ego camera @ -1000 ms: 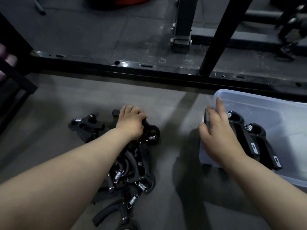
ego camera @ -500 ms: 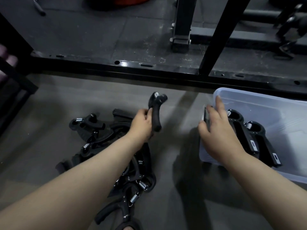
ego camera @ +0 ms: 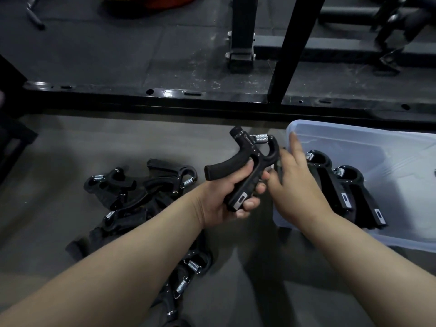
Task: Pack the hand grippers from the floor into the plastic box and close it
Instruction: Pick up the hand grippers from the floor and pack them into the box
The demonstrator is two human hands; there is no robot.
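- Hand gripper (ego camera: pixel 250 147): one is lifted clear of the floor (ego camera: pixel 59 161) at centre frame, spring end up, just left of the plastic box (ego camera: pixel 354 135).
- The left hand (ego camera: pixel 221 197) has its fingers wrapped round the gripper's lower, straight handle, and the curved foam handle juts out toward the left.
- The right hand (ego camera: pixel 299 185) sits at the box's left wall with its fingers mostly straight and its thumb reaching toward the held gripper. A thin dark edge shows beside the thumb, but I cannot tell whether the hand pinches anything.
- Two packed grippers (ego camera: pixel 330 182) lie side by side in the box at the right of the frame, springs pointing up-frame.
- A tangled pile of grippers (ego camera: pixel 141 197) remains on the floor at lower left, so packing looks early.
- To do this step well, turn the held gripper to match the packed pair and lay it tight alongside them. Rows should leave room for the rest and let the lid sit flat.
- Carry it over the box wall rather than against it, since the light box could slide.
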